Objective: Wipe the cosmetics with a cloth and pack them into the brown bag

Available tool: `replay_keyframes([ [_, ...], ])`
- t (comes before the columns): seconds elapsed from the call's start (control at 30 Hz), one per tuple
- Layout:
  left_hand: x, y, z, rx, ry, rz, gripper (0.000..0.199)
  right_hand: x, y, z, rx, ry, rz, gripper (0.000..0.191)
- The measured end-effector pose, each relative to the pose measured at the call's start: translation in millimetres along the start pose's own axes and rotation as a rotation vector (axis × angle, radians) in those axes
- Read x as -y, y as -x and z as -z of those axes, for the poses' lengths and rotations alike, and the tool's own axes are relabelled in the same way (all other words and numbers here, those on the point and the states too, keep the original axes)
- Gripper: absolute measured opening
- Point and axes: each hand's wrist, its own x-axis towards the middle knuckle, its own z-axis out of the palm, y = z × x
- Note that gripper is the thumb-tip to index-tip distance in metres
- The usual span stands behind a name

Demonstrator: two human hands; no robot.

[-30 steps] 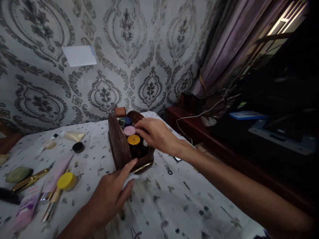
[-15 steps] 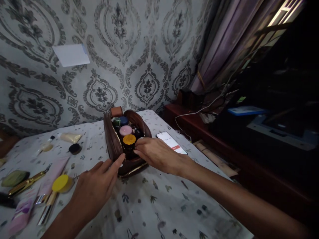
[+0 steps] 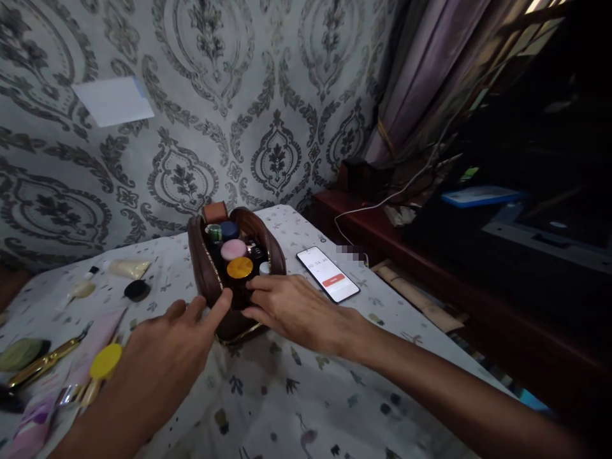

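A brown cosmetic bag (image 3: 203, 268) stands unzipped on the patterned cloth, packed with small containers. In it are a jar with an orange lid (image 3: 240, 268), a pink-lidded jar (image 3: 234, 250), a blue lid (image 3: 229, 230), a green-topped item (image 3: 213, 233) and a white cap (image 3: 264, 268). My left hand (image 3: 165, 347) grips the bag's near left rim, index finger over the zipper edge. Inside the near end, beside the orange-lidded jar, the fingers of my right hand (image 3: 291, 312) are bent inward; whatever they hold is hidden.
Right of the bag lies a phone (image 3: 329, 274) with a lit timer. Scattered at left are a yellow-capped item (image 3: 106, 361), pink tubes (image 3: 36, 421), a black lid (image 3: 136, 290) and a cream tube (image 3: 127, 267). A dark red ledge (image 3: 354, 220) with a white cable runs along the right.
My right hand has shifted slightly down and toward me, away from the orange lid, showing more of the white cap and phone. The left hand stays at the rim. The view has shifted a little.
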Motion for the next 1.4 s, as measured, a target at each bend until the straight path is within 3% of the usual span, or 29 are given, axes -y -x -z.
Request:
replay_keyframes([
  [0.17,1.1,8.4,-11.1,-0.105,0.081,0.019,0.041,-2.7,5.0,-5.7,-0.066,0.004,0.033,0.032],
  [0.33,0.3,8.9,-14.0,-0.071,0.127,0.046,0.042,-6.2,5.2,-12.1,-0.105,-0.008,0.042,0.031],
  [0.47,-4.9,12.8,-13.4,-0.035,0.153,0.084,0.055,-7.7,5.4,-20.3,-0.166,-0.009,0.041,0.027],
  [0.57,-12.0,25.8,-17.9,-0.077,0.223,0.127,0.058,-5.5,6.5,-24.5,-0.229,-0.009,0.026,0.024],
  [0.7,-20.8,52.7,-29.5,-0.157,0.326,0.134,0.046,1.5,5.8,-28.7,-0.377,-0.011,0.053,0.03],
  [0.9,-18.3,89.5,-42.3,0.086,0.41,0.189,0.034,19.4,1.2,-36.7,-0.451,-0.026,0.126,0.031],
  [1.0,-13.4,104.3,-50.4,0.108,0.431,0.271,0.028,28.3,2.1,-40.2,-0.505,-0.042,0.106,0.027],
  [1.2,-5.6,124.5,-73.6,-0.15,0.458,0.37,0.02,51.6,2.9,-51.4,-0.591,-0.187,0.297,0.019],
  [1.3,0.3,129.1,-77.1,-0.257,0.433,0.4,0.029,67.5,-3.0,-66.3,-0.481,-0.298,0.381,0.021],
  [1.4,9.1,133.6,-76.3,-0.31,0.444,0.469,0.034,83.3,-13.7,-86.9,-0.328,-0.413,0.37,0.024],
])
